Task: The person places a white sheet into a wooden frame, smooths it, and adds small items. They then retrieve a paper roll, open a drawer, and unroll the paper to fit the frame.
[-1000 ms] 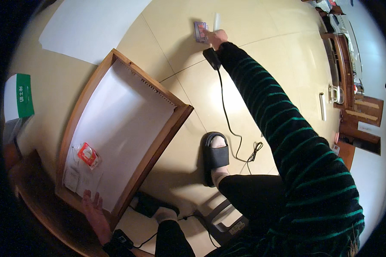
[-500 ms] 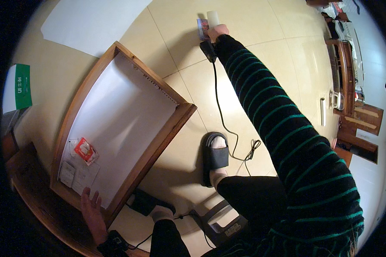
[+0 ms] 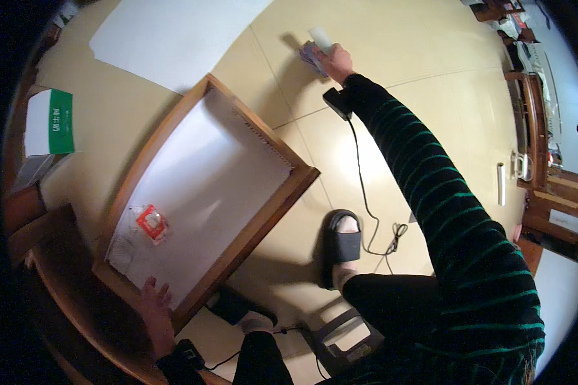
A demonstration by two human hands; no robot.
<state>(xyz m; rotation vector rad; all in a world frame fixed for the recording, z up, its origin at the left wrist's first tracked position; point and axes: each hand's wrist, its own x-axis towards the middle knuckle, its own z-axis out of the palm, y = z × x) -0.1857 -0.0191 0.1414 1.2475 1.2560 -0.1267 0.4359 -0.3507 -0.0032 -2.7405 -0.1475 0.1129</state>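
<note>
My right hand point(image 3: 338, 63) reaches far out over the tiled floor and is closed around a purple, printed packet point(image 3: 310, 55) and a pale, whitish cylinder point(image 3: 320, 39). What kind of things these are is too small to tell. My left hand point(image 3: 155, 307) is at the near left corner of a wooden drawer point(image 3: 263, 236), fingers spread and nothing in them. Inside the drawer, on its white bottom, a red-and-white packet point(image 3: 151, 222) lies close to some pale, translucent packets point(image 3: 122, 251).
A white sheet point(image 3: 180, 38) lies on the floor beyond the drawer. To the left stands a green-and-white carton point(image 3: 49, 122). A black cable point(image 3: 359, 167) trails from my right wrist past my slippered foot point(image 3: 345, 240). Wooden furniture point(image 3: 530, 122) is at the right.
The view has shifted, so the drawer and floor appear farther right. My right hand has moved leftward over the floor with the packet and cylinder. My left hand stays by the drawer corner.
</note>
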